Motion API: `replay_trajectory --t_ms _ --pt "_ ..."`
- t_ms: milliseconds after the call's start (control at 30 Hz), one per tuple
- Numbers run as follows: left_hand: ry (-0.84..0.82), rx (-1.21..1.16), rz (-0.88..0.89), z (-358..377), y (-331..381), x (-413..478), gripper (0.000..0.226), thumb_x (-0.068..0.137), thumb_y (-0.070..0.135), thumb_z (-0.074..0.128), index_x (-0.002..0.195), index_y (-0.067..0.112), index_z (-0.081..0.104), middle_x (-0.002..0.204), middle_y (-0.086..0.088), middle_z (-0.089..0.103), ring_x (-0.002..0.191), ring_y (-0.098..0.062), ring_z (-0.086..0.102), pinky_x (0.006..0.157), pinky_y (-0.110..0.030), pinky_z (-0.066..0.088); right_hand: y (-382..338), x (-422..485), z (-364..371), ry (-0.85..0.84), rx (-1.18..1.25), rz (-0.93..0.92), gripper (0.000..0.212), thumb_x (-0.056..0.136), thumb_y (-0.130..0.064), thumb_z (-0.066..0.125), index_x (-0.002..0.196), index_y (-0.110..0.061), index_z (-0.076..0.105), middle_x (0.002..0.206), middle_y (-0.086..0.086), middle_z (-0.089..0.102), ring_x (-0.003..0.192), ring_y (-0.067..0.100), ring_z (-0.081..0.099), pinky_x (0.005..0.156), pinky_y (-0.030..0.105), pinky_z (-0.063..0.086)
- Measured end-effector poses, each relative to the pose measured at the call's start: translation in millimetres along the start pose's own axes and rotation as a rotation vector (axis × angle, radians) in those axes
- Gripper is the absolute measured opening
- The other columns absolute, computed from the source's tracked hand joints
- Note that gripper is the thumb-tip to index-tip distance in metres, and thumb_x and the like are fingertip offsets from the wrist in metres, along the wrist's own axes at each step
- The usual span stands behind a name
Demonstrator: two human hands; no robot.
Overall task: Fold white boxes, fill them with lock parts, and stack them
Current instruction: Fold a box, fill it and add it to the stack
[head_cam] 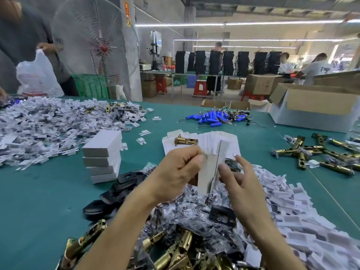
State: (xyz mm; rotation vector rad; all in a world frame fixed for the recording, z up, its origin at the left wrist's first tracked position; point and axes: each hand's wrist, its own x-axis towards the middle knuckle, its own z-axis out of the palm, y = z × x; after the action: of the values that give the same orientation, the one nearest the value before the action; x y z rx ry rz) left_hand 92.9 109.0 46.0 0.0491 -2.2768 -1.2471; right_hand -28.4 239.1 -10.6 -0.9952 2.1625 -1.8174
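Both hands hold a half-folded white box (208, 172) upright above the green table (39, 201). My left hand (175, 170) grips its left side with curled fingers. On the box's right edge my right hand (239, 182) pinches it, and a small black part sits near that hand's fingertips. Behind the box lies a fanned pile of flat white box blanks (220, 142) with one brass latch (186, 141) on top. A stack of several folded white boxes (102, 156) stands to the left.
Brass latches (175, 252) and bagged black parts (194, 213) lie near me, black plates (120, 190) to the left. White plastic pieces are heaped at the left (48, 123) and right (302, 221). Blue batteries (214, 116), more latches (315, 152), a carton (319, 112). A person (25, 41) stands far left.
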Motion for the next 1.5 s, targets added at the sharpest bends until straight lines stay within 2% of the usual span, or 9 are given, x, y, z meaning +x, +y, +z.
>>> replay_trajectory --t_ms 267,433,700,900,1033,1133,1233,1367,1500 --pt "-0.052 -0.09 0.011 -1.2 5.8 -8.8 0.027 0.096 0.022 0.045 0.07 0.019 0.048 0.059 0.018 0.042 0.055 -0.002 0.038 0.056 -0.022 0.036 -9.6 -9.4 9.3 -0.144 -0.035 -0.086 0.088 0.072 -0.087 0.036 0.15 -0.049 0.02 0.14 -0.015 0.056 0.104 -0.014 0.06 0.079 0.008 0.049" --pt "-0.019 -0.012 0.065 5.7 8.4 -8.8 0.028 0.095 0.026 0.047 0.067 0.022 0.045 0.058 0.014 0.04 0.057 -0.007 0.035 0.054 -0.026 0.032 -9.3 -13.6 10.5 -0.029 -0.119 -0.24 0.069 0.09 -0.07 0.024 0.149 -0.036 0.033 0.084 -0.02 0.067 0.072 -0.001 0.062 0.058 0.009 0.042" --pt "-0.084 0.154 0.046 5.7 -0.5 -8.1 0.038 0.099 0.009 0.053 0.064 0.023 0.048 0.052 0.017 0.043 0.048 0.0 0.037 0.05 -0.01 0.027 -9.3 -6.7 0.2 -0.034 -0.207 -0.174 0.063 0.097 -0.019 0.048 0.146 -0.049 0.023 0.07 -0.012 0.066 0.061 0.006 0.066 0.05 0.022 0.053" --pt "-0.102 0.107 -0.365 1.3 -0.7 -8.0 0.054 0.071 0.081 0.05 0.097 0.035 0.063 0.093 0.013 0.072 0.082 -0.01 0.068 0.078 -0.034 0.055 -19.6 -11.3 -7.7 0.131 -0.285 -0.4 0.067 0.083 0.01 0.066 0.133 -0.032 0.048 0.062 -0.007 0.06 0.049 0.006 0.058 0.037 0.014 0.036" --pt "0.044 -0.329 -0.561 2.3 0.6 -5.2 0.101 0.047 0.088 0.05 0.138 0.046 0.035 0.113 0.016 0.062 0.085 -0.013 0.073 0.07 -0.043 0.061 -30.2 -24.0 7.8 0.055 -0.362 -0.671 0.064 0.077 0.004 0.053 0.138 -0.015 0.051 0.09 -0.004 0.064 0.068 -0.02 0.045 0.059 -0.006 0.03" --pt "0.111 -0.56 -0.524 7.2 -0.3 -5.3 0.102 0.049 0.075 0.068 0.139 0.046 0.029 0.097 0.014 0.072 0.076 -0.013 0.076 0.062 -0.042 0.06 -33.3 -30.2 17.2 -0.017 -0.291 -0.641 0.073 0.081 -0.008 0.054 0.146 -0.036 0.036 0.109 -0.015 0.066 0.075 -0.024 0.052 0.063 -0.002 0.039" --pt "0.154 -0.656 -0.522 11.6 -5.2 -2.6 0.114 0.049 0.065 0.078 0.145 0.049 0.018 0.11 -0.001 0.073 0.091 -0.026 0.076 0.064 -0.043 0.06 -30.0 -32.5 20.3 -0.094 -0.256 -0.536 0.07 0.091 -0.03 0.057 0.144 -0.056 0.02 0.12 -0.025 0.059 0.08 -0.003 0.069 0.062 0.028 0.058" --pt "0.106 -0.583 -0.524 19.7 -7.8 -2.2 0.12 0.046 0.055 0.082 0.147 0.055 0.015 0.114 0.002 0.071 0.092 -0.024 0.075 0.069 -0.047 0.061 -25.4 -33.9 23.0 -0.117 -0.354 -0.519 0.072 0.088 -0.017 0.054 0.144 -0.045 0.018 0.102 -0.015 0.06 0.079 0.013 0.064 0.059 0.029 0.052" --pt "0.19 -0.516 -0.428 21.2 -13.1 -1.2 0.098 0.042 0.049 0.079 0.133 0.036 0.047 0.111 -0.001 0.071 0.087 -0.011 0.073 0.062 -0.031 0.057 -20.2 -33.3 19.7 -0.185 -0.411 -0.403 0.083 0.093 -0.023 0.056 0.15 -0.047 0.0 0.146 0.001 0.049 0.119 0.028 0.055 0.093 0.049 0.05"
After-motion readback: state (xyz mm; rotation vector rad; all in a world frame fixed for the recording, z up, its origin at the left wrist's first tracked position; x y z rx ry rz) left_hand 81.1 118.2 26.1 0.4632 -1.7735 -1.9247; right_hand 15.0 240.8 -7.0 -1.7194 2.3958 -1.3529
